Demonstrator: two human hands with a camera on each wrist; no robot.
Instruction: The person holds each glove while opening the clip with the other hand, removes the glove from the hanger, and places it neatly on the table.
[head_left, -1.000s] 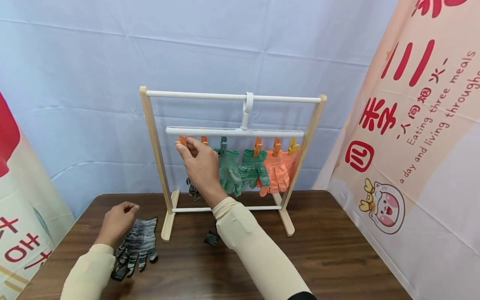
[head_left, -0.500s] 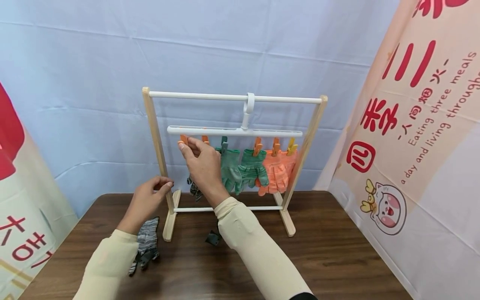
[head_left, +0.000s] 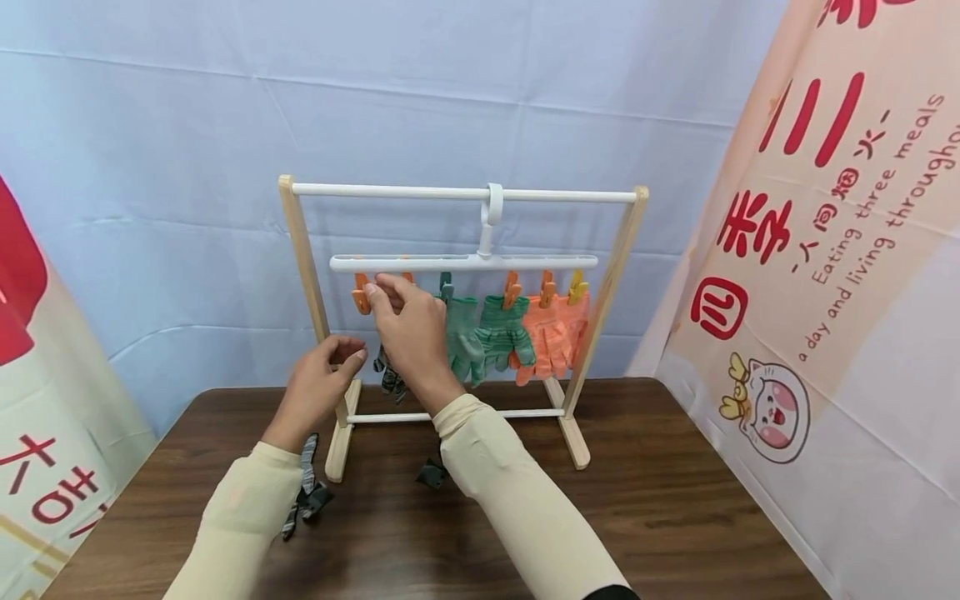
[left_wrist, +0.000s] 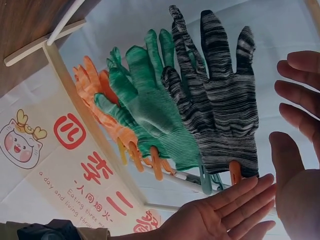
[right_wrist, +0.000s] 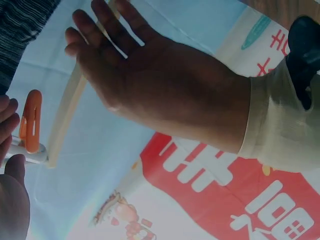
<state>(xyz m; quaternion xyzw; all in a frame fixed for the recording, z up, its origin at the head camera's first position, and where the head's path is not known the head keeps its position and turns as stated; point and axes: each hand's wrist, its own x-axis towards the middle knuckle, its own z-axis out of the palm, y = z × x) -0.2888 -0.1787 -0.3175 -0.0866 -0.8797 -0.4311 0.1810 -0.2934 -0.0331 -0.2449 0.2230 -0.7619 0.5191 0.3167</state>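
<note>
My right hand (head_left: 411, 329) is beside the leftmost orange clothespin (head_left: 362, 293) on the white hanger (head_left: 420, 263), its fingertips slightly apart from the pin. That pin has no glove in it. Lower and to the left, my left hand (head_left: 318, 383) is raised in front of the rack's left post, fingers loosely bent with nothing between them. A black-and-white striped glove (left_wrist: 225, 110) hangs from another orange clothespin (left_wrist: 235, 172), mostly behind my right hand in the head view. Beyond it hang green gloves (head_left: 465, 337) and orange gloves (head_left: 551, 337), held by more clothespins.
A wooden rack (head_left: 626, 267) with a white top rod (head_left: 390, 192) carries the hanger. On the brown table (head_left: 637, 500), a grey striped glove (head_left: 308, 467) is partly covered by my left forearm. A printed banner (head_left: 817, 242) hangs at the right.
My left hand has risen and moved right, from above the glove on the table to the rack's left post. My right fingers have come off the leftmost orange clothespin, which stays on the hanger.
</note>
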